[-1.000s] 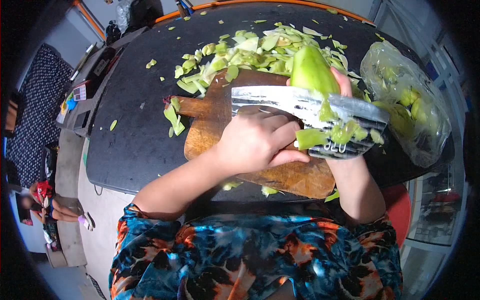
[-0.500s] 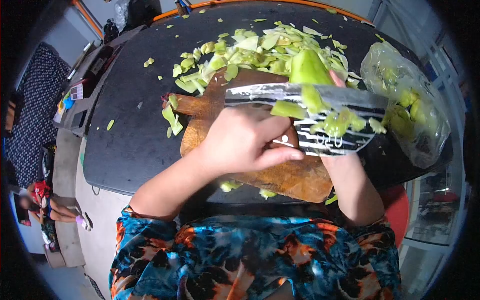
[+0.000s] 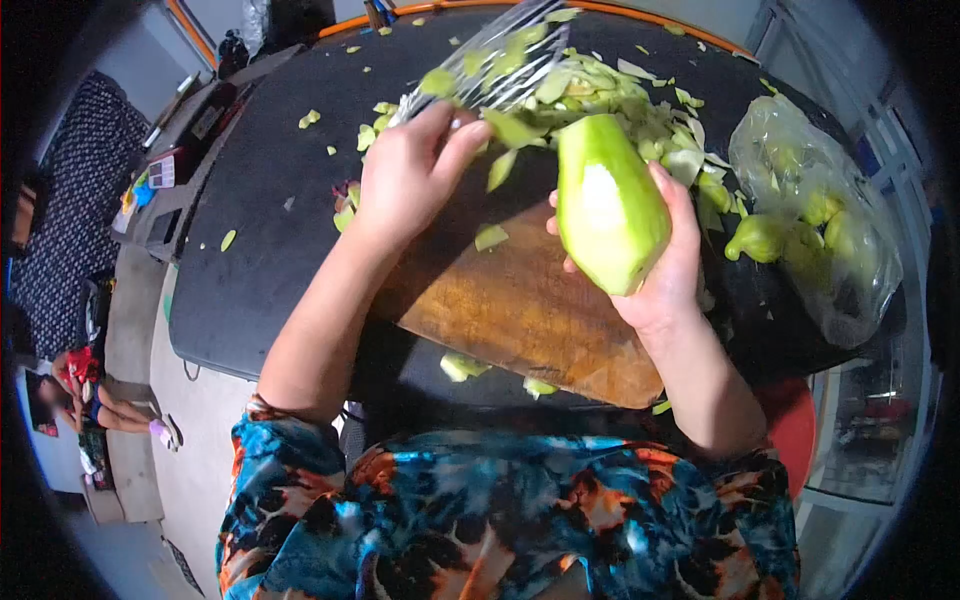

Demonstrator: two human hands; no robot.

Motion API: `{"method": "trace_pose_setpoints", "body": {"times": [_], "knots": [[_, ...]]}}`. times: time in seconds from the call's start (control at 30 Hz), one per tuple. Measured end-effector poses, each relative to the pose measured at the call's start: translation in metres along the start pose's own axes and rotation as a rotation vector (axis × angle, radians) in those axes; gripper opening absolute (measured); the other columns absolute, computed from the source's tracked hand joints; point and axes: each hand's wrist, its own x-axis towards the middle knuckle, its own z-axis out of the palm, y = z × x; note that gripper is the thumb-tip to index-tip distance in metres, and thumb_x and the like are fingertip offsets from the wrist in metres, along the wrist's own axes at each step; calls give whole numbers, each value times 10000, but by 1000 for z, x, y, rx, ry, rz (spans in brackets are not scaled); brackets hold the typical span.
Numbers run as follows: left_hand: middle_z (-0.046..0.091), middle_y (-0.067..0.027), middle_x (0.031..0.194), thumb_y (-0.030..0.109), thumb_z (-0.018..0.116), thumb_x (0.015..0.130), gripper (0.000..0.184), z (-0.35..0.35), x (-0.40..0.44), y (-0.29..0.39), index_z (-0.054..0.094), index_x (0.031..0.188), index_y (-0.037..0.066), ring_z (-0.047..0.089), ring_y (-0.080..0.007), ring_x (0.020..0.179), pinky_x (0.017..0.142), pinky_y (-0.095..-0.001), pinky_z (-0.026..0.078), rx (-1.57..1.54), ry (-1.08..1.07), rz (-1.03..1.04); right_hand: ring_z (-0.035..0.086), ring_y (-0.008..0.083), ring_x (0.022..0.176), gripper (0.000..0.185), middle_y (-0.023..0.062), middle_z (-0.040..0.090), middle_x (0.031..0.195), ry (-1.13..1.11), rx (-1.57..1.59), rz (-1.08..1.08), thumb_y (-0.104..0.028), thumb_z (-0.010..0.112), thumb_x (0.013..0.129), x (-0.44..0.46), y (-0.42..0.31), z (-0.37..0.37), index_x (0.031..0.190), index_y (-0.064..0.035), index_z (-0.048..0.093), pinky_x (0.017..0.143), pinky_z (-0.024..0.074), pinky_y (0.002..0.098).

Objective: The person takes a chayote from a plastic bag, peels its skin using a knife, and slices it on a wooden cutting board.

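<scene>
My left hand (image 3: 415,170) is closed around the handle of a wide-bladed kitchen knife (image 3: 490,62), raised over the far side of the cutting board. Bits of green peel cling to its striped, blurred blade. In my right hand (image 3: 675,250) sits a peeled, pear-shaped pale green chayote (image 3: 610,205), held upright above the right part of the board, fingers wrapped around its sides. The wooden cutting board (image 3: 520,310) lies below both hands, with one peel scrap on it. Behind the chayote spreads a heap of green peelings (image 3: 610,95).
On the right, a clear plastic bag (image 3: 860,270) holds several green fruits, with another green fruit (image 3: 757,240) at its near side. Peel scraps dot the black table (image 3: 260,280). A red stool (image 3: 795,430) stands beneath the table's right edge. Far left, a person (image 3: 95,395) is visible.
My left hand has swung the knife up and away to the far left, off the chayote. My right hand has brought the chayote nearer, and more of it shows.
</scene>
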Motion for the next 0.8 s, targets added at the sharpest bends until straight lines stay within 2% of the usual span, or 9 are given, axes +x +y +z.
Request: {"method": "trace_pose_setpoints", "body": {"times": [0.07, 0.17, 0.2, 0.33, 0.53, 0.6, 0.63, 0.67, 0.8], "knots": [[578, -153, 603, 363, 639, 878, 335, 2, -6, -7, 624, 834, 32, 599, -322, 569, 553, -380, 475, -27, -19, -24, 665, 315, 840, 585, 189, 646, 1031, -34, -11, -23, -515, 346, 946, 7, -4, -11, 1233, -44, 538, 560, 559, 376], [550, -140, 581, 404, 642, 873, 362, 0, -19, 25, 615, 814, 47, 576, -297, 538, 527, -361, 458, -189, -180, 104, 673, 260, 837, 524, 102, 667, 973, 65, 23, -51, -511, 440, 917, 13, -5, -22, 1188, -82, 567, 587, 559, 417], [492, -51, 617, 436, 618, 893, 450, -4, -23, 35, 527, 748, 20, 480, -129, 593, 555, -296, 404, -194, -312, 109, 649, 251, 933, 509, 105, 646, 1052, -128, 152, -51, -505, 421, 932, 14, -5, -32, 1203, -95, 554, 692, 559, 447], [492, -106, 609, 482, 678, 813, 459, 1, -35, 52, 544, 739, 50, 544, -337, 574, 529, -375, 424, -171, -386, 373, 582, 262, 1089, 481, 125, 594, 1191, -192, 330, 15, -449, 442, 959, 21, -4, -46, 1255, -80, 527, 953, 473, 438], [523, -101, 625, 470, 683, 809, 433, 1, -34, 52, 559, 750, 60, 571, -329, 578, 526, -386, 433, -125, -359, 395, 574, 280, 1093, 485, 124, 599, 1189, -223, 400, 43, -437, 430, 967, 16, -3, -44, 1272, -68, 511, 972, 459, 447], [569, -111, 654, 435, 680, 827, 398, 1, -31, 43, 569, 759, 59, 601, -328, 613, 550, -372, 457, -36, -375, 303, 623, 302, 999, 539, 135, 620, 1140, -179, 284, 67, -486, 440, 935, 6, 1, -39, 1243, -50, 522, 784, 539, 454], [572, -120, 653, 362, 640, 880, 339, 1, -25, 36, 586, 790, 40, 612, -250, 600, 565, -348, 466, -35, -248, 288, 647, 313, 952, 567, 140, 630, 1116, -160, 226, 81, -510, 445, 919, 4, 1, -30, 1228, -42, 527, 690, 579, 457], [597, -131, 654, 388, 630, 880, 348, 0, -15, 19, 607, 815, 47, 628, -289, 620, 563, -367, 476, 41, -171, 146, 665, 337, 870, 648, 221, 632, 1078, -60, -51, 157, -564, 366, 919, 5, -4, -13, 1241, -26, 532, 543, 568, 423], [604, -113, 617, 406, 593, 909, 367, -13, -3, -5, 649, 887, 44, 621, -247, 571, 558, -348, 476, -130, -20, -109, 679, 312, 817, 563, 154, 665, 988, -145, 13, 71, -509, 427, 913, 5, -4, -6, 1181, -34, 567, 545, 569, 398]]}}
